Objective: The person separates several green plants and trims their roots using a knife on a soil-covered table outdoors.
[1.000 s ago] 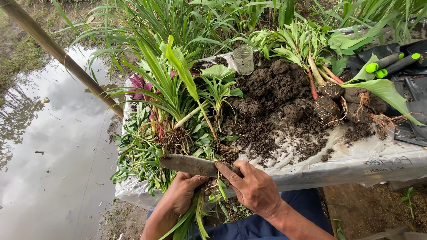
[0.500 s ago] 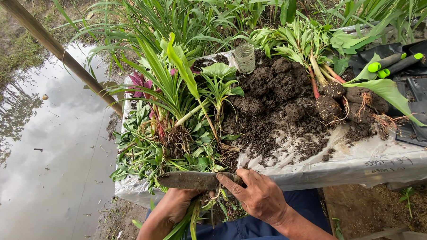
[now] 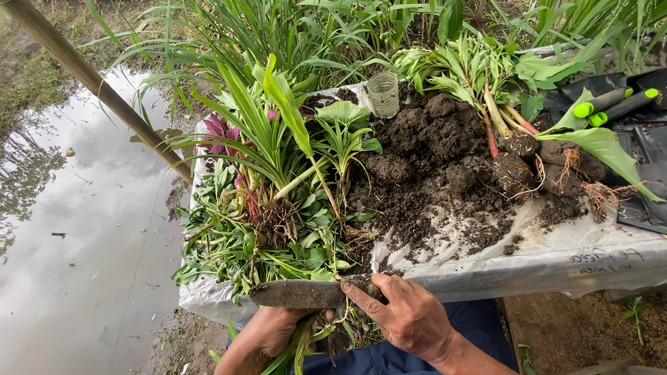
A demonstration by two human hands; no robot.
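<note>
Right hand [image 3: 410,316] and its soil-caked flat metal blade [image 3: 307,293] dropping lower past the near edge of the plastic-covered table [image 3: 567,258], left hand [image 3: 273,332] sinking with the green leafy plant clump [image 3: 298,349]

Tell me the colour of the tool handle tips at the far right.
Bright green tips, black handles; head view.

A worktop [image 3: 568,255] covered in pale plastic sheeting carries a heap of dark soil [image 3: 430,161] at its middle. At the far edge of the heap stands a small clear jar [image 3: 383,93]. To the left lies a pile of uprooted green plants [image 3: 266,200], some with purple leaves. On the right lie rooted stalks with soil clods [image 3: 516,153], and beyond them green-tipped tool handles [image 3: 610,101] on black plastic bags [image 3: 656,162]. Far left, a puddle [image 3: 66,237] reflects cloudy sky, crossed by a slanting bamboo pole [image 3: 79,71]. Tall grass [image 3: 295,23] grows behind.
</note>
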